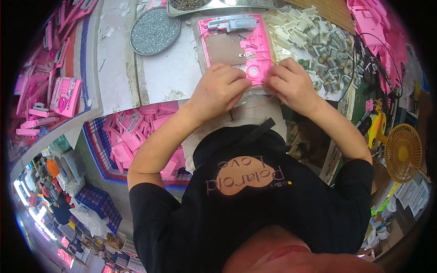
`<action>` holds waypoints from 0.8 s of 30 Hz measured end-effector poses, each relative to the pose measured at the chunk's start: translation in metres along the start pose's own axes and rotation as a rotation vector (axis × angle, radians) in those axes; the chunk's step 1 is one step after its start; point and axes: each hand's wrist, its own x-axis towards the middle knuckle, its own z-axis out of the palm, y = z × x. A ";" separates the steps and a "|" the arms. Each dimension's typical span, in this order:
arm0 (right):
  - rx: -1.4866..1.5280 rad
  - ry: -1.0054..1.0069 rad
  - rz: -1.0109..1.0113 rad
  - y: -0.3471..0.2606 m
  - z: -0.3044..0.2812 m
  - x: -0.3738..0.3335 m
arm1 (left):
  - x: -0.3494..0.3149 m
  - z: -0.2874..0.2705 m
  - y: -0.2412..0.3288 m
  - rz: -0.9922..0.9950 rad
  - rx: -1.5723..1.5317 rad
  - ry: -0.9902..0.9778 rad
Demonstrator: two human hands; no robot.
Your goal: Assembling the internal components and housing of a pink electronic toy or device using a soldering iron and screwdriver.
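Note:
A pink plastic toy housing (261, 44) lies on the worktable in front of me. It carries a grey plastic compartment (232, 23) at its far end, a brown flat board (223, 49) and a round pink ring (253, 71) near its close edge. My left hand (221, 86) is at the near left corner, fingers curled and pinched together. At the near right corner my right hand (291, 84) is also closed, thumb and fingertips together. A thin red wire (265, 103) trails below the fingers. What sits between the fingertips is hidden in both hands.
Left of the housing stands a round tray of small metal screws (155, 31). White plastic parts (289, 27) and small metal motors (334, 59) are heaped to the right. Pink casings fill a basket (102, 157) below the table edge. A yellow fan (403, 153) stands at right.

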 end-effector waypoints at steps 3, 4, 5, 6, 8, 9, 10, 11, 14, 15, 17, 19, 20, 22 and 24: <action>-0.120 0.093 0.022 -0.002 0.000 -0.018 | 0.002 0.003 0.005 0.018 0.052 -0.017; -0.123 0.092 0.027 -0.002 0.000 -0.024 | 0.003 0.004 0.006 0.026 0.074 -0.026; -0.127 0.091 0.033 -0.003 0.000 -0.027 | 0.005 0.004 0.008 0.033 0.096 -0.035; -0.090 0.068 0.050 -0.003 -0.002 -0.027 | 0.007 0.004 0.008 0.046 0.120 -0.043; -0.015 0.021 0.082 0.000 -0.008 -0.024 | 0.010 0.005 0.011 0.050 0.175 -0.076; 0.124 0.048 0.168 0.008 -0.009 -0.022 | 0.012 0.004 0.011 0.052 0.209 -0.091; 0.265 0.076 0.250 0.019 -0.011 -0.019 | 0.014 0.003 0.012 0.055 0.215 -0.107; 0.406 0.102 0.331 0.028 -0.013 -0.015 | 0.015 0.001 0.012 0.057 0.221 -0.123; 0.350 0.120 0.502 0.030 -0.021 0.024 | 0.015 0.003 0.015 0.042 0.243 -0.136; 0.179 0.117 0.398 0.042 -0.009 0.030 | 0.016 0.002 0.014 0.048 0.248 -0.137; 0.041 0.071 0.335 0.039 -0.001 0.049 | 0.016 -0.003 0.014 0.027 0.158 -0.119; -0.071 0.024 0.298 0.038 0.003 0.059 | 0.017 -0.006 0.011 -0.001 0.092 -0.055; -0.082 -0.004 0.302 0.040 0.004 0.060 | 0.019 -0.007 0.008 -0.014 0.070 -0.005; -0.102 -0.059 0.314 0.042 0.006 0.060 | 0.019 -0.011 0.001 -0.056 0.075 0.048; -0.049 -0.037 0.318 0.041 0.006 0.062 | 0.019 -0.018 -0.009 -0.114 0.128 0.056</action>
